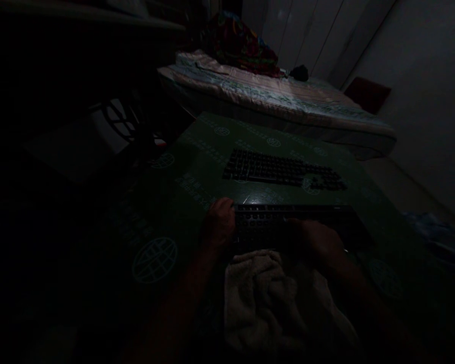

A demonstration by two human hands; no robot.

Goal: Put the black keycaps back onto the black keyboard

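A dark keyboard (341,217) lies across the green table, its surface partly lost in shadow. My left hand (222,222) grips its left end, fingers curled round the edge. Over the middle of the keyboard is my right hand (316,237), closed, with its fingertips down near the board; what they hold, if anything, is too dark to make out. Beyond the keyboard, black keycaps (276,169) are laid out in rows on the table in a keyboard's pattern. A crumpled light cloth (258,298) lies on the near side, between my forearms.
The green table (197,151) has printed globe marks. Behind it stands a bed with a patterned mattress (273,96), a dark red flowered blanket (246,45) and a red pillow (367,94). A sewing machine-like wheel (119,121) is at left. Bluish fabric (436,237) lies at right.
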